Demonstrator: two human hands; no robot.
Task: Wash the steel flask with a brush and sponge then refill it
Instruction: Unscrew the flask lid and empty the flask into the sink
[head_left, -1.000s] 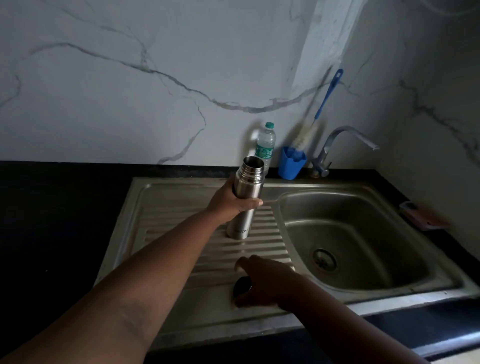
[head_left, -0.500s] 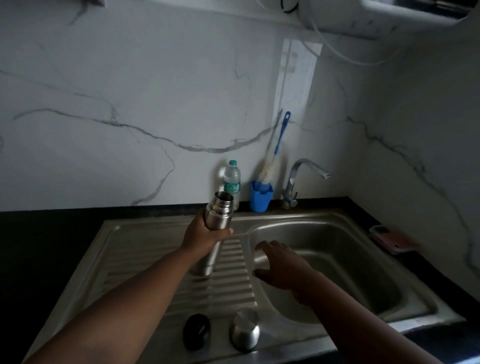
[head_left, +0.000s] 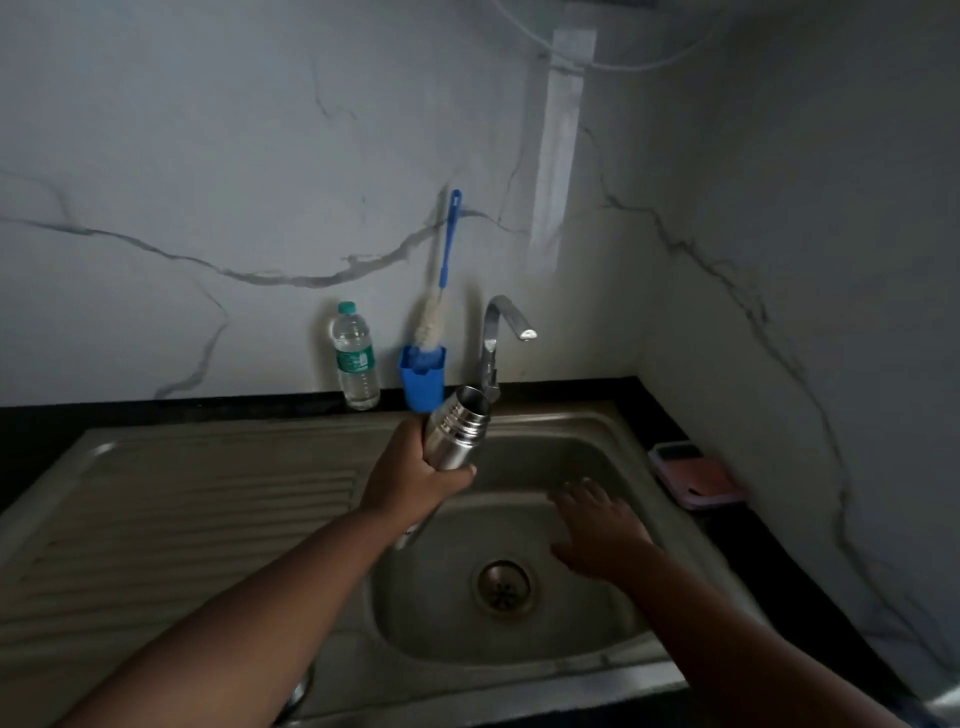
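My left hand (head_left: 415, 478) grips the open steel flask (head_left: 457, 428) around its middle and holds it tilted over the left rim of the sink basin (head_left: 550, 639), its mouth pointing toward the tap (head_left: 501, 338). My right hand (head_left: 597, 530) hovers open over the basin, fingers spread, holding nothing. A bottle brush with a blue handle (head_left: 447, 260) stands in a blue cup (head_left: 422, 376) behind the sink. A pink sponge holder (head_left: 693, 475) lies on the counter to the right.
A plastic water bottle (head_left: 356, 358) stands against the marble wall left of the blue cup. The ribbed steel drainboard (head_left: 197, 519) stretches to the left. The drain (head_left: 505, 584) sits mid-basin. A bit of the steel cap (head_left: 300, 693) shows under my left forearm.
My left hand has carried the flask right from over the drainboard to the basin and tilted it toward the tap. My right hand left the caps and moved over the basin.
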